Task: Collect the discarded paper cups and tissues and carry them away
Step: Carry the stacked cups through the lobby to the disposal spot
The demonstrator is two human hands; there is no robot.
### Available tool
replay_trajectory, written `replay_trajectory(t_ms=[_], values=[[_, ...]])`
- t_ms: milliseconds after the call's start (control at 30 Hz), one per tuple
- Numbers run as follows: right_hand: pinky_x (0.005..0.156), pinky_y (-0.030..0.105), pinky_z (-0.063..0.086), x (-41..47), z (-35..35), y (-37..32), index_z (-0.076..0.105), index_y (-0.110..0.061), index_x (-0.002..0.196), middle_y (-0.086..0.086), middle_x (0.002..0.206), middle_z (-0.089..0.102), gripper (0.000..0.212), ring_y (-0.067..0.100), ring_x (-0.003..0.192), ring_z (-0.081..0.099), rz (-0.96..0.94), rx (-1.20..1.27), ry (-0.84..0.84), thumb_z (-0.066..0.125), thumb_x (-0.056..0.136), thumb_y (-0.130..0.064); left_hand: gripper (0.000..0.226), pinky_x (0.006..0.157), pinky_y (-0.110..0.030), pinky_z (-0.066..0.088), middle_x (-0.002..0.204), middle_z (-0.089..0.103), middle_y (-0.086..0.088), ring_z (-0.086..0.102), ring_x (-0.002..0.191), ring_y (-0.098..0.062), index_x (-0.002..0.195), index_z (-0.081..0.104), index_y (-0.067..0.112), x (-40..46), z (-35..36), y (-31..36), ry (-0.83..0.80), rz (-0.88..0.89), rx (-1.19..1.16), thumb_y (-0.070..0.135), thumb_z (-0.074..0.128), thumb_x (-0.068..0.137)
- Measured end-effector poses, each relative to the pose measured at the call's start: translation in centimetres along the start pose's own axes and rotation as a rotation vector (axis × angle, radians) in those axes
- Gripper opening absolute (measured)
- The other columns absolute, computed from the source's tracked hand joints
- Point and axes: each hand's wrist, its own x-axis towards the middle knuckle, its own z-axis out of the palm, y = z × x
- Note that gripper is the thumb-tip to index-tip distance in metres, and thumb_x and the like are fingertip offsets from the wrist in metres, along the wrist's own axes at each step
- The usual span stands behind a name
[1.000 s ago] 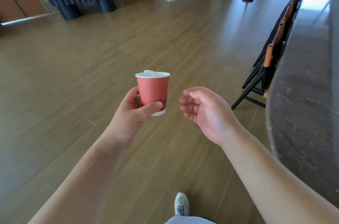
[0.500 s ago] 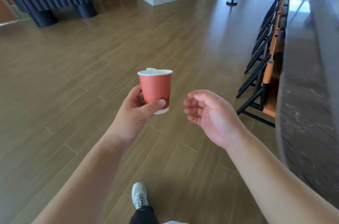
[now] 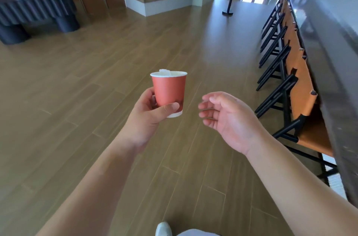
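Red paper cup [image 3: 169, 91] frame centre, upright, white tissue [image 3: 164, 71] poking above rim. Likely light, thin-walled, crushable; low grip near base looks sensible. Left hand [image 3: 147, 117] wraps cup, thumb across front. Right hand [image 3: 226, 117] beside it, fingers relaxed, holding nothing. Cup's inside hidden; chairs [image 3: 280, 73] blurred at right.

A single wide-angle head-worn view looks forward and down from the person's own height, with both forearms reaching in from the bottom edge close to the lens, the wooden floor [image 3: 81, 84] spreading ahead and a row of chairs [image 3: 286, 73] receding along the right.
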Motion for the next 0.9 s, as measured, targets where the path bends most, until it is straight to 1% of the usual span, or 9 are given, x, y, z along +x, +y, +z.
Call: replay_trajectory(t_ms=[67,133,200,333,467,567,633,733,900], values=[[0.068,0.030,0.052,2.6,1.3,-0.2,0.069,-0.013,0.094,0.006,0.086,0.070,0.015,0.018,0.076,0.065,-0.011,-0.014,0.003,0.055,0.089,-0.014,0.066,0.079,-0.023,0.055,0.098,0.073,0.005,0.070,0.094,-0.015,0.125,0.060,0.014,3.0,-1.8,0.5,-0.017,0.009,0.011,0.029,0.084,0.065],[0.070,0.031,0.051,4.9,2.0,-0.3,0.068,-0.011,0.096,0.006,0.086,0.069,0.016,0.018,0.076,0.064,-0.006,-0.021,0.023,0.052,0.094,-0.011,0.053,0.076,-0.021,0.055,0.096,0.074,0.007,0.072,0.092,-0.013,0.123,0.060,0.013,5.7,-3.3,0.9,-0.021,0.012,0.003,0.021,0.079,0.073],[0.071,0.032,0.050,7.3,2.3,-0.7,0.067,-0.011,0.096,0.006,0.085,0.069,0.016,0.018,0.076,0.064,-0.003,-0.014,0.051,0.050,0.095,-0.010,0.050,0.074,-0.019,0.055,0.098,0.074,0.006,0.072,0.091,-0.011,0.123,0.061,0.013,8.4,-4.5,0.9,-0.013,0.012,-0.002,0.020,0.075,0.076],[0.072,0.033,0.049,12.4,2.0,-1.3,0.067,-0.012,0.093,0.005,0.084,0.068,0.016,0.017,0.075,0.064,-0.013,0.012,0.090,0.051,0.096,-0.011,0.059,0.075,-0.019,0.055,0.107,0.072,-0.001,0.072,0.096,-0.014,0.128,0.060,0.012,13.9,-5.1,0.6,-0.042,-0.010,0.008,0.021,0.078,0.073],[0.071,0.032,0.049,18.4,0.0,-1.6,0.066,-0.012,0.093,0.005,0.083,0.068,0.015,0.017,0.074,0.064,-0.012,0.059,0.124,0.052,0.095,-0.011,0.073,0.083,-0.025,0.056,0.104,0.072,0.000,0.070,0.098,-0.017,0.125,0.061,0.015,20.0,-4.1,-0.8,-0.068,-0.041,0.035,0.036,0.083,0.060],[0.070,0.031,0.050,24.0,-2.0,-2.0,0.067,-0.013,0.092,0.004,0.083,0.069,0.013,0.017,0.074,0.064,-0.009,0.093,0.127,0.054,0.094,-0.013,0.074,0.087,-0.028,0.055,0.107,0.071,-0.003,0.069,0.101,-0.020,0.125,0.061,0.015,25.7,-3.3,-1.6,-0.061,-0.052,0.045,0.037,0.083,0.058],[0.070,0.031,0.050,28.1,-3.5,-2.4,0.068,-0.013,0.091,0.004,0.083,0.069,0.012,0.017,0.074,0.064,-0.001,0.103,0.126,0.057,0.088,-0.017,0.074,0.086,-0.027,0.056,0.108,0.071,-0.003,0.069,0.101,-0.019,0.125,0.061,0.014,30.0,-2.5,-1.9,-0.061,-0.056,0.054,0.037,0.083,0.058],[0.066,0.029,0.051,34.3,-5.7,-4.1,0.069,-0.015,0.088,0.005,0.083,0.070,0.016,0.018,0.071,0.064,0.015,0.109,0.133,0.060,0.076,-0.022,0.076,0.093,-0.034,0.055,0.109,0.070,-0.005,0.068,0.104,-0.021,0.126,0.060,0.011,37.1,-0.3,-1.8,-0.071,-0.063,0.058,0.036,0.083,0.059],[0.063,0.027,0.050,43.6,-10.1,-8.7,0.070,-0.017,0.083,0.005,0.082,0.070,0.014,0.018,0.069,0.064,-0.002,0.113,0.133,0.060,0.074,-0.021,0.074,0.081,-0.026,0.054,0.101,0.070,-0.001,0.069,0.095,-0.017,0.124,0.060,0.010,48.1,4.4,-0.6,-0.125,-0.038,0.065,0.036,0.083,0.060]])
